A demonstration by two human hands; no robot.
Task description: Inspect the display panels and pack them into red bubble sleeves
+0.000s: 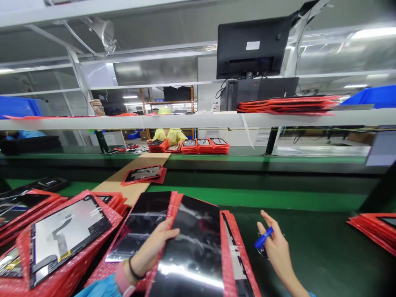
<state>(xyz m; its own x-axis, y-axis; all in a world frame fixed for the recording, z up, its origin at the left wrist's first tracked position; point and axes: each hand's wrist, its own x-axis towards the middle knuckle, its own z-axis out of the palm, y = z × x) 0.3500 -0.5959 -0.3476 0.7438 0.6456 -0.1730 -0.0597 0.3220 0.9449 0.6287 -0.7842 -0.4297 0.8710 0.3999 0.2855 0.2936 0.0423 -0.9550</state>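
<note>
My left hand (157, 242) grips the left edge of a glossy black screen panel (193, 235), its thumb lying over the front. Red bubble-wrap sheets show along that edge. Left of the hand, another dark screen panel (144, 218) lies on red wrap. To the right, a panel with a silvery back (236, 255) shows partly, on red wrap. My right hand (276, 245) is raised over the dark bench, apart from the panels. It holds a small blue pen-like object (264, 238) near the thumb, while the index finger points up. The object's exact kind is unclear.
Stacks of panels in red wrap (68, 235) crowd the left side; another stack (375, 231) sits far right. A wooden board (123, 179) carries one wrapped panel (144, 174). Overhead runs a white shelf (185, 121) with a monitor (252, 47). A person in yellow (170, 135) sits opposite.
</note>
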